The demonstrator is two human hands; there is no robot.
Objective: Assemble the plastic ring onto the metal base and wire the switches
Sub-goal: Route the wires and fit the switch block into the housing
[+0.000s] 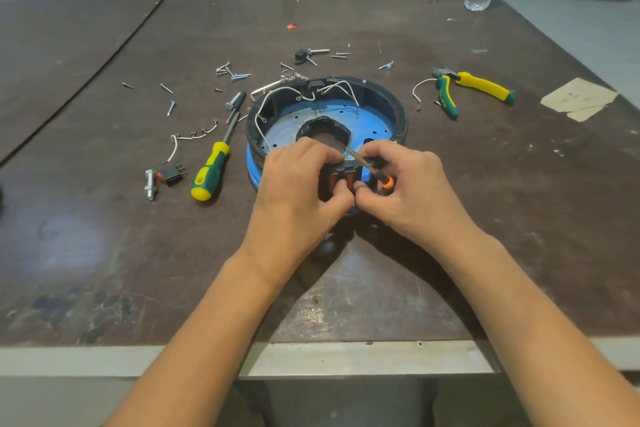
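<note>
The ring point(398, 104) already sits on the blue base point(284, 121) on the counter point(346, 288), but wiring looks unfinished: the left hand point(294, 191) grips the switches point(341, 180) at its near rim, the right hand point(412, 184) pinches a small screwdriver point(375, 173) against them, and a spare switch point(171, 174) lies aside.

The table point(104, 218) is dark, scuffed wood. The ring point(401, 114) is matt black plastic; the base point(284, 126) glossy blue metal.
</note>
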